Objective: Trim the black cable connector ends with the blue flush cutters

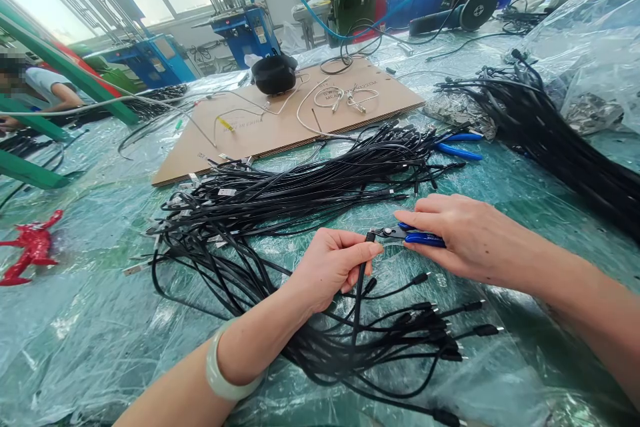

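Observation:
My left hand (334, 265) pinches a black cable (359, 303) just below its upper end. In my right hand (457, 237) are small cutting pliers (424, 239) with blue handles. Their jaws meet the tip of that cable; whether they are fully closed on it cannot be made out. Beneath my hands spreads a loose bundle of black cables (320, 347), with several connector ends fanned out to the right. Behind it lies a thicker bundle of black cables (300, 177), with silver plugs at its left end.
Flat cardboard (260, 127) carries a black bowl-like object (274, 75) and pale coiled cables (330, 99). A second blue-handled tool (460, 149) lies behind my right hand. More black cables (560, 127) lie right, a red figure (31, 248) left. Another person (45, 90) sits beyond green posts.

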Available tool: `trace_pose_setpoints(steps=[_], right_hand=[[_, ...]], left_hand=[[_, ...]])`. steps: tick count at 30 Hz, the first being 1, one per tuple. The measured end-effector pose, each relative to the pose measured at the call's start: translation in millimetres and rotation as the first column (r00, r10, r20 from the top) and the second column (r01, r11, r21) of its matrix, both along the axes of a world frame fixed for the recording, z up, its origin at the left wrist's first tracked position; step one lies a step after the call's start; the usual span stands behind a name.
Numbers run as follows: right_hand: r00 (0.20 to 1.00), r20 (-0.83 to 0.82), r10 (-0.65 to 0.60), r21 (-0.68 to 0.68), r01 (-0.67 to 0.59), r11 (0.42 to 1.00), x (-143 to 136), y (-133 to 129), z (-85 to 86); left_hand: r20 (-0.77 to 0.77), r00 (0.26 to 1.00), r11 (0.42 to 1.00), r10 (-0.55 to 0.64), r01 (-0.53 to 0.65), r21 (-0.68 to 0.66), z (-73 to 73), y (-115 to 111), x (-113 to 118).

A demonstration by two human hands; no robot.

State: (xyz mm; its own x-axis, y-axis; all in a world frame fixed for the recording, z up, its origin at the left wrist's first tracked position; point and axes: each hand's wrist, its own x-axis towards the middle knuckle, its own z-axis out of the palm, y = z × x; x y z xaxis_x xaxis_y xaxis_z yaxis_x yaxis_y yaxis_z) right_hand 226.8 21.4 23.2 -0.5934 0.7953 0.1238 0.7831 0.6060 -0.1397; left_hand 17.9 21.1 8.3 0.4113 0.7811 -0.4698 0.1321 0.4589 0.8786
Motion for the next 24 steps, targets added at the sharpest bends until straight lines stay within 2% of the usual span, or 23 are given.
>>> trace_pose_setpoints(steps=[13, 20, 24], right_hand=[[0.998, 0.054, 0.02, 0.056, -0.023, 0.998, -3.3, 0.6, -4.9], [1.0, -0.026, -0.017, -0.011, 0.016, 1.0, 2.1, 1.9, -5.4], [0.999, -0.02, -0.029, -0.027, 0.029, 0.999, 3.6, 2.5, -3.0]], left_hand=[[-0.04, 0.999, 1.0, 0.016, -0.015, 0.011, 2.3, -1.3, 2.0], [0.045, 0.998, 0.999, 0.035, -0.034, -0.016, 0.5, 0.3, 0.8], [0.072, 0.996, 0.999, 0.045, -0.043, -0.03, -0.2, 0.6, -0.3]])
